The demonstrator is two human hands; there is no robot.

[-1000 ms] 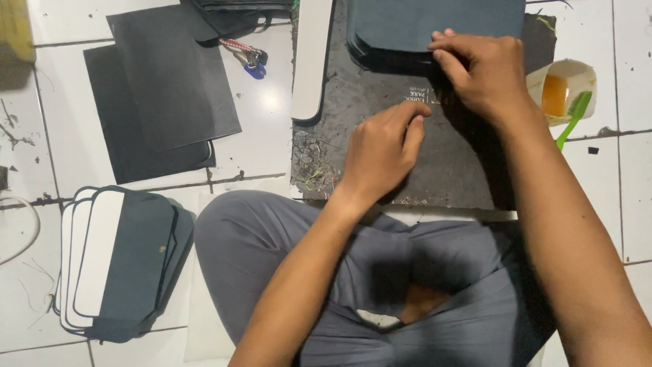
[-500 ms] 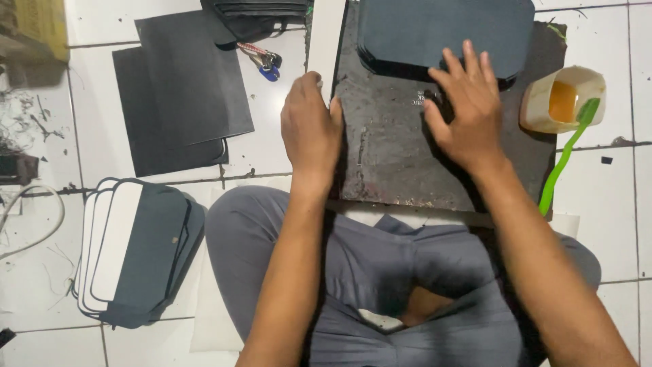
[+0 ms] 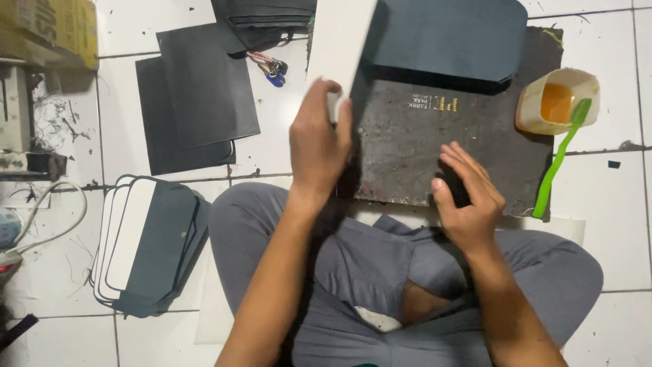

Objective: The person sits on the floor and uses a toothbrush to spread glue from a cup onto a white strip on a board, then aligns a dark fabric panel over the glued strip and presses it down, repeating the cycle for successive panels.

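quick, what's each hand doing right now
Left hand: closed on the lower end of a white board.
Right hand: open, holding nothing, fingers resting on the dark work mat.

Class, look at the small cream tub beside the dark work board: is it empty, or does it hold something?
It holds something: the cream tub stands open, orange liquid shows inside, and a green brush leans on its rim.

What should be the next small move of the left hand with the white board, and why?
Probably lay the white board down flat on the dark work mat. The left hand pinches its lower end in a grip, the board lifted above the mat's left edge, while the right hand rests on the mat and holds nothing. The dark cover piece lies just beside it.
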